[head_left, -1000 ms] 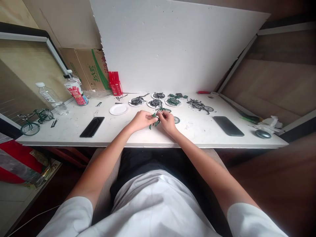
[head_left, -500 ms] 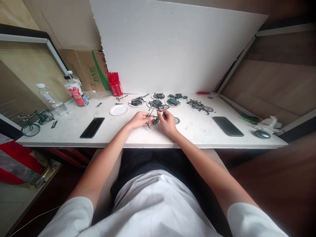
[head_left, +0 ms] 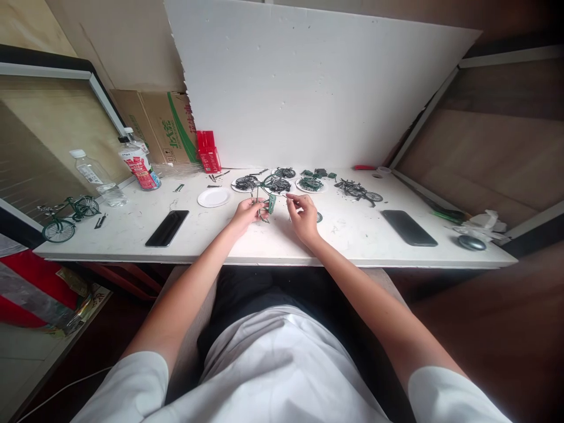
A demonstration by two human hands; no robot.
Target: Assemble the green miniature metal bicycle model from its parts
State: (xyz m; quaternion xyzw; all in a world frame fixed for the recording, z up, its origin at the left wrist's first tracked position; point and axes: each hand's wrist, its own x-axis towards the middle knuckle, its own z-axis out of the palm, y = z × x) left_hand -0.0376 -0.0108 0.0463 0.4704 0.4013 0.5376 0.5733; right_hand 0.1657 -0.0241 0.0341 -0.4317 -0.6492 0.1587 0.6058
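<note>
My left hand (head_left: 245, 215) grips a partly built green model bicycle (head_left: 272, 203) just above the table. A wheel of it is turned away from me, in front of the plates. To the right, my right hand (head_left: 304, 217) is apart from the model, with thumb and forefinger pinched together. Whatever lies between those fingertips is too small to make out. A loose green wheel (head_left: 319, 217) shows partly from behind the right hand. Plates of dark parts (head_left: 245, 183) and green parts (head_left: 311, 184) stand beyond the hands.
A bare white plate (head_left: 214, 197) and a phone (head_left: 167, 228) lie left; a second phone (head_left: 409, 227) and a mouse (head_left: 471, 242) lie right. A finished green bicycle model (head_left: 70, 217) and bottles (head_left: 140, 167) stand far left. More dark parts (head_left: 359, 191) lie back right.
The model in my left hand has been turned, so its wheel now points away and shows above the hand. My right hand has drawn off it to the right.
</note>
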